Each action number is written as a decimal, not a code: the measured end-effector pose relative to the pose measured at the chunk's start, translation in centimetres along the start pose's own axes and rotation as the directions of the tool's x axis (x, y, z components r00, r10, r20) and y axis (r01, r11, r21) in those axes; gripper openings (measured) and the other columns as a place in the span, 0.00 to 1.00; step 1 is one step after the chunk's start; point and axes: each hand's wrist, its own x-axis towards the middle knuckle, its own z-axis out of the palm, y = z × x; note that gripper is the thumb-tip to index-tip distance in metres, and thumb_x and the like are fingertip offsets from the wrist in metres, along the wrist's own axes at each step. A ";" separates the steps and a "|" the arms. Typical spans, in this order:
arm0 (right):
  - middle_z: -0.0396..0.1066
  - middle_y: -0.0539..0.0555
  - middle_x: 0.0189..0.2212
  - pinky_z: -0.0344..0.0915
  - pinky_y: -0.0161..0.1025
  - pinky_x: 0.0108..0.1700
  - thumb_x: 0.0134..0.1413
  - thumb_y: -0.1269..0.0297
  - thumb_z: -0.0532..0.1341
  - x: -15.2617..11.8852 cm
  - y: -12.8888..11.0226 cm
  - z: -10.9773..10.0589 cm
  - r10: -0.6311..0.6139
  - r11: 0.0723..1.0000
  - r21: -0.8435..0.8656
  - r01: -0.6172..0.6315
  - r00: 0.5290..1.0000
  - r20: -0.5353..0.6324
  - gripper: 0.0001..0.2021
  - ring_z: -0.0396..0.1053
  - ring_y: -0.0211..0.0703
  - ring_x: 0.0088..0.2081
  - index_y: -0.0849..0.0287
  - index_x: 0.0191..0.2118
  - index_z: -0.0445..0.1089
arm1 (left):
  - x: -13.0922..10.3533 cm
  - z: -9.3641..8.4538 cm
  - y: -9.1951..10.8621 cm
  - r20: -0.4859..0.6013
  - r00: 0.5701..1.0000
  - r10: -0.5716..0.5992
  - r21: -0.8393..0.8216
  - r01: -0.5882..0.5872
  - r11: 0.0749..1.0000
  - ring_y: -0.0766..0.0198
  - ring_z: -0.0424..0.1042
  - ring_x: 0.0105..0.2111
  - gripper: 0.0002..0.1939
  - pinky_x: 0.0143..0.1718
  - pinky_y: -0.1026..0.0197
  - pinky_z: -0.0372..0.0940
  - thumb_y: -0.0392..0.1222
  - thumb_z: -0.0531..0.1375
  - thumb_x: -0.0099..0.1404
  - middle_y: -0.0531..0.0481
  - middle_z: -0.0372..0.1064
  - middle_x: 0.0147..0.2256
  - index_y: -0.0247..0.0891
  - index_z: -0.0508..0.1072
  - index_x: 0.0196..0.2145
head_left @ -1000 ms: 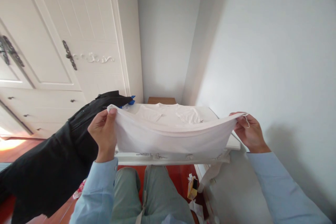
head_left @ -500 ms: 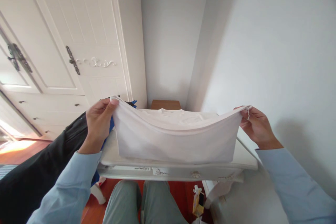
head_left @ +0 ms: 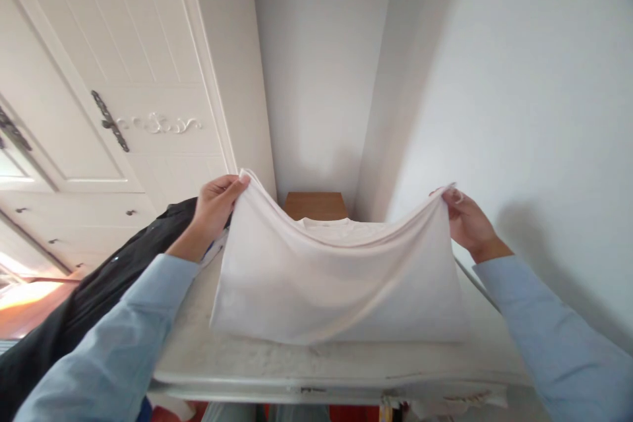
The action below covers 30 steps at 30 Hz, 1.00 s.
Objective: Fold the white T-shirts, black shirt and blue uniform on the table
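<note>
A white shirt [head_left: 326,290] hangs between my hands, its upper edge sagging in the middle and its lower part resting on the white desk [head_left: 237,366]. My left hand [head_left: 215,211] pinches the shirt's left corner between thumb and fingers. At the other corner, my right hand [head_left: 469,221] is closed on the cloth, with a small loose thread by the fingers. The shirt's neckline shows behind the raised edge, lying farther back; the rest of that part is hidden.
Black clothing [head_left: 113,270] lies to the left, beside my left forearm. A white wardrobe [head_left: 163,66] stands at the left and back. Behind the desk is a brown wooden box-like object [head_left: 316,204]. A grey-white wall [head_left: 534,79] borders the right side.
Both hands have risen a little and come closer together. The shirt's edge sags more deeply. The view has shifted, with more of the desk's top showing in front.
</note>
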 end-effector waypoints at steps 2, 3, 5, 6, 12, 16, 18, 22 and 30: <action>0.72 0.49 0.26 0.70 0.32 0.32 0.45 0.58 0.73 3.0 3.7 0.7 0.187 0.982 -0.003 -0.188 0.979 -0.077 0.13 0.69 0.38 0.29 0.57 0.30 0.70 | 2.4 1.3 -4.5 -0.101 0.992 -0.080 0.286 0.106 0.952 0.71 0.58 0.20 0.17 0.20 0.68 0.51 0.56 0.65 0.59 0.56 0.63 0.20 0.37 0.75 0.28; 0.72 0.49 0.24 0.70 0.33 0.32 0.47 0.61 0.71 4.1 5.7 1.0 0.309 0.949 -0.022 -0.314 0.943 -0.120 0.11 0.69 0.39 0.27 0.57 0.29 0.69 | 3.3 1.8 -6.9 -0.143 0.981 -0.129 0.443 0.180 0.878 0.70 0.60 0.21 0.16 0.22 0.68 0.52 0.53 0.64 0.60 0.56 0.64 0.20 0.37 0.75 0.26; 0.70 0.50 0.19 0.70 0.35 0.28 0.47 0.67 0.69 5.3 9.4 1.2 0.445 0.888 -0.051 -0.458 0.881 -0.161 0.09 0.68 0.41 0.24 0.57 0.26 0.67 | 4.3 2.2 -11.4 -0.195 0.961 -0.196 0.514 0.270 0.814 0.69 0.59 0.21 0.15 0.21 0.67 0.50 0.47 0.64 0.58 0.55 0.59 0.17 0.36 0.71 0.20; 0.69 0.50 0.18 0.68 0.36 0.26 0.46 0.68 0.69 5.5 11.1 1.1 0.486 0.862 -0.064 -0.502 0.857 -0.172 0.09 0.67 0.41 0.22 0.57 0.25 0.67 | 4.4 2.1 -13.3 -0.219 0.948 -0.232 0.531 0.315 0.786 0.68 0.59 0.20 0.15 0.21 0.66 0.49 0.46 0.64 0.57 0.55 0.57 0.15 0.37 0.70 0.18; 0.72 0.49 0.21 0.68 0.33 0.25 0.41 0.73 0.69 4.6 15.4 -1.1 0.523 0.836 -0.095 -0.541 0.837 -0.165 0.08 0.68 0.38 0.23 0.58 0.26 0.70 | 3.9 0.4 -18.4 -0.256 0.881 -0.398 0.466 0.473 0.747 0.63 0.65 0.20 0.15 0.22 0.63 0.58 0.50 0.68 0.50 0.53 0.62 0.17 0.37 0.71 0.23; 0.72 0.48 0.22 0.68 0.30 0.24 0.41 0.77 0.67 4.6 15.2 -1.9 0.515 0.836 -0.113 -0.538 0.838 -0.178 0.09 0.68 0.35 0.22 0.59 0.30 0.71 | 4.1 -0.4 -18.0 -0.223 0.860 -0.459 0.398 0.510 0.762 0.66 0.66 0.20 0.18 0.24 0.64 0.63 0.45 0.71 0.42 0.55 0.67 0.21 0.36 0.73 0.30; 0.72 0.48 0.22 0.68 0.30 0.24 0.42 0.77 0.67 4.6 15.0 -2.0 0.501 0.838 -0.129 -0.531 0.841 -0.203 0.11 0.69 0.36 0.23 0.58 0.33 0.70 | 4.1 -0.6 -17.5 -0.224 0.852 -0.473 0.380 0.523 0.763 0.68 0.66 0.21 0.18 0.25 0.65 0.64 0.44 0.71 0.43 0.54 0.69 0.24 0.36 0.73 0.31; 0.73 0.48 0.24 0.71 0.30 0.26 0.43 0.77 0.67 3.6 14.1 -2.1 0.482 0.840 -0.149 -0.521 0.844 -0.236 0.14 0.71 0.38 0.25 0.57 0.37 0.67 | 3.1 -0.9 -16.7 -0.210 0.834 -0.511 0.388 0.551 0.739 0.67 0.69 0.23 0.16 0.25 0.65 0.64 0.43 0.69 0.47 0.51 0.71 0.28 0.35 0.71 0.33; 0.76 0.53 0.30 0.72 0.33 0.31 0.42 0.73 0.71 -1.0 10.9 -2.3 0.501 0.776 -0.336 -0.534 0.845 -0.186 0.24 0.74 0.41 0.30 0.58 0.46 0.65 | -1.9 -2.3 -14.2 -0.110 0.810 -0.575 0.446 0.558 0.700 0.65 0.71 0.26 0.30 0.23 0.65 0.64 0.43 0.70 0.48 0.47 0.73 0.36 0.34 0.67 0.47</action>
